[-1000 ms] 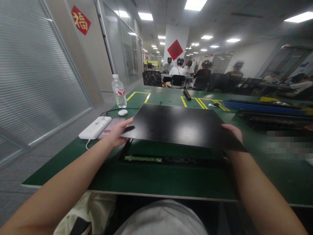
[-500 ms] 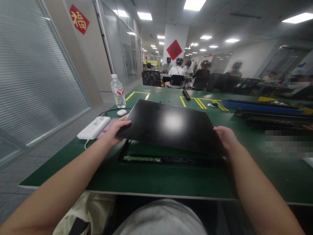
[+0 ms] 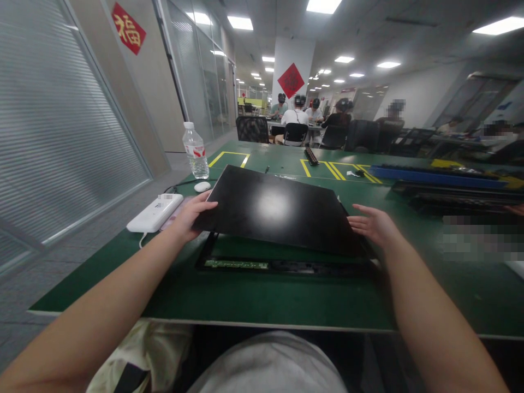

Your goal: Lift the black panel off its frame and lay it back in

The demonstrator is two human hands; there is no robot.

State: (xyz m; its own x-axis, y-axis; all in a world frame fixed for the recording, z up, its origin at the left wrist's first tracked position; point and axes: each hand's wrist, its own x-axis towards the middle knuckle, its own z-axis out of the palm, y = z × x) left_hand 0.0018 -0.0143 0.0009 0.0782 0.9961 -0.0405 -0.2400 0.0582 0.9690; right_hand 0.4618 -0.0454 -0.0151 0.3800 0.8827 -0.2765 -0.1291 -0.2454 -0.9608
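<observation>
A flat, glossy black screen panel (image 3: 282, 226) is tilted above a thin black frame (image 3: 311, 268) on the table, its left side raised. My left hand (image 3: 191, 217) grips the panel's left edge, thumb on top and fingers underneath. At the right edge, my right hand (image 3: 375, 225) is open with its fingers stretched out, the fingertips by the panel's side; whether they touch it I cannot tell. Along the frame's near side lies a narrow green circuit board (image 3: 236, 265). The panel hides most of the frame's far part.
On the green table (image 3: 262, 305), a white power bank (image 3: 153, 214), a white rounded case (image 3: 202, 187) and a water bottle (image 3: 195, 152) stand at left. Black strips (image 3: 450, 199) and a blue tray (image 3: 434, 173) lie at right. People sit at tables behind.
My right hand has let go of the panel's right edge and opened its fingers. The panel has shifted slightly left, still held by my left hand.
</observation>
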